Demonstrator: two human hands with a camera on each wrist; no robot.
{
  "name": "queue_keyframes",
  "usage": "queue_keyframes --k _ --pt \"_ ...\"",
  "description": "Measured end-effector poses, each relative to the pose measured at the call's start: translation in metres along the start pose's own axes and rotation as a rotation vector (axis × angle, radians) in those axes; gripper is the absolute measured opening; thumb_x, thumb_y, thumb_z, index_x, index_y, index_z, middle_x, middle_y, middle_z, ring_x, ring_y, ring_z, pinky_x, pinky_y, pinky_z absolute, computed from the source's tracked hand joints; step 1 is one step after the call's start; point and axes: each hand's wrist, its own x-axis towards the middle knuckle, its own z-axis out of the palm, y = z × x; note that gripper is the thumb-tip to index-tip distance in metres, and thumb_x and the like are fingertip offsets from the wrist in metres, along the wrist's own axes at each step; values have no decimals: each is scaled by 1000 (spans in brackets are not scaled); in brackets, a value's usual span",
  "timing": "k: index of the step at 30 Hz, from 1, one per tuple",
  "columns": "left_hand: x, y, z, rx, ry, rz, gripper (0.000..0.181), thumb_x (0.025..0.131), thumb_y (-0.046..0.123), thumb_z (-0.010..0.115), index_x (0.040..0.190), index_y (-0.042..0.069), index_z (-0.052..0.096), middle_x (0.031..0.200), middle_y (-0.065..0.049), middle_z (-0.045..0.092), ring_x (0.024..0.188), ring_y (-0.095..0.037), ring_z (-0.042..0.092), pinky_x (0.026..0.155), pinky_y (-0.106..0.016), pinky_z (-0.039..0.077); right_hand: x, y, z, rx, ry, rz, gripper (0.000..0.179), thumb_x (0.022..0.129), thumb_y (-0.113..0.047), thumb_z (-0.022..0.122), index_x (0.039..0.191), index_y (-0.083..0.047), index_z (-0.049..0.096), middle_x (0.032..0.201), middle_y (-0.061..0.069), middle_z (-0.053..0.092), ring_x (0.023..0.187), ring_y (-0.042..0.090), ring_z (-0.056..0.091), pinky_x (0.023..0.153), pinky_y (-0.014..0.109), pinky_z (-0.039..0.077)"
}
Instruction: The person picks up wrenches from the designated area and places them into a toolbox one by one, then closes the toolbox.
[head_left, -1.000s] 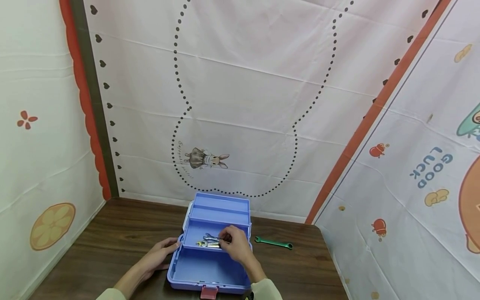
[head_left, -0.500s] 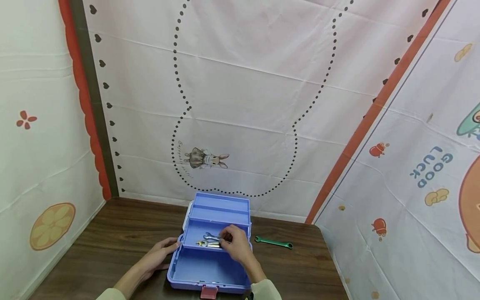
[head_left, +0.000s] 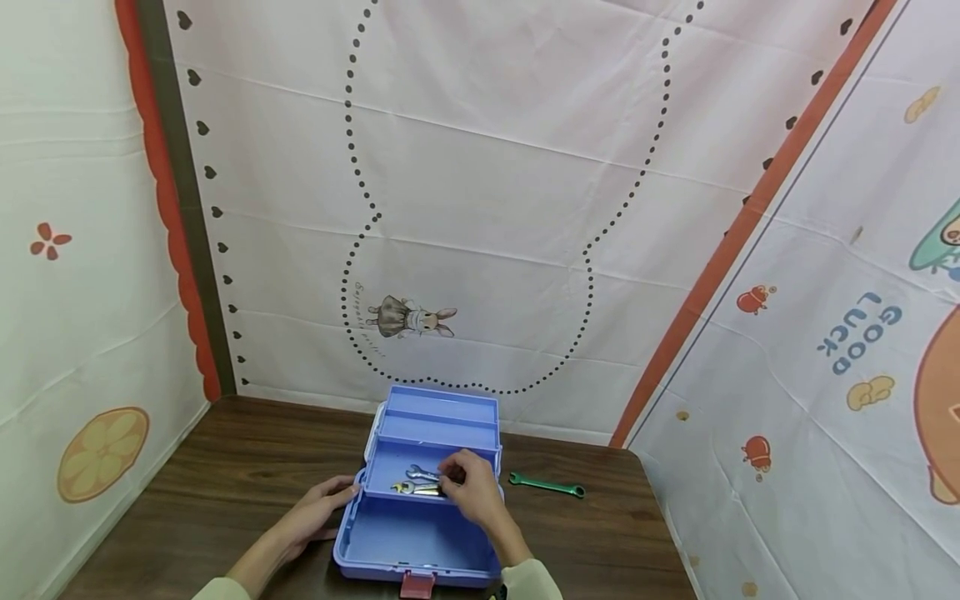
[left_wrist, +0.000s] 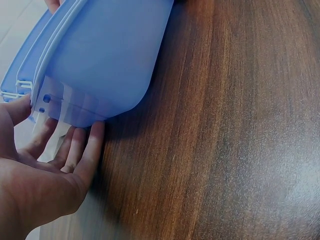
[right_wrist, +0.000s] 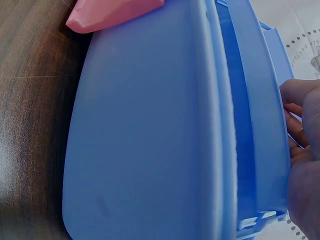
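Note:
An opened blue toolbox (head_left: 420, 536) stands on the wooden table, its tiered trays raised at the back. Several small wrenches (head_left: 416, 488), silver and one yellowish, lie in the lowest tray (head_left: 386, 458). My right hand (head_left: 472, 487) reaches into that tray, thumb and fingers pinching the end of a silver wrench (head_left: 422, 472); the tray wall hides the fingertips in the right wrist view. At the toolbox's left side is my left hand (left_wrist: 45, 180), its extended fingers touching the outer wall and the thumb at the rim.
To the right of the toolbox a green wrench (head_left: 547, 485) lies on the table (head_left: 600, 542). A pink latch (head_left: 417, 585) hangs at the toolbox's front. Printed cloth walls (head_left: 480, 250) enclose the table at the back and both sides.

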Motion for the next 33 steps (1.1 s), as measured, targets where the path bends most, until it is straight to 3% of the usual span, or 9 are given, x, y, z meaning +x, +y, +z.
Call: queue_keyframes --k 6,12,17,26,33 --pt "2 -1 2 4 -3 -4 75 102 49 68 153 -2 47 152 -30 45 135 -49 48 88 -58 61 -3 2 -2 23 38 2 13 90 1 77 102 -3 77 92 5 71 81 8 63 70 24 57" --pt "2 -1 3 -8 -7 -4 73 102 47 68 153 -2 48 151 -29 47 133 -46 51 87 -56 62 -2 5 -6 43 21 28 13 91 0 76 103 -3 76 94 6 73 83 7 64 72 25 58" --pt "3 -2 4 -16 -7 9 72 103 47 68 152 -2 49 151 -27 48 133 -44 52 87 -57 62 -2 6 -13 41 -11 2 13 93 -1 76 106 -2 76 96 7 73 84 8 65 74 28 60" --pt "1 -3 3 -17 -8 9 74 102 49 69 152 -1 50 152 -28 48 136 -46 50 88 -57 61 -14 14 -50 33 48 -49 13 90 2 76 103 2 74 94 11 72 84 22 69 74 37 62" --pt "-1 1 0 -4 -6 4 77 102 50 68 153 -3 47 154 -30 45 137 -48 47 89 -58 61 -20 34 -82 -12 74 41 14 92 0 79 105 -1 75 98 4 72 87 20 68 75 40 62"
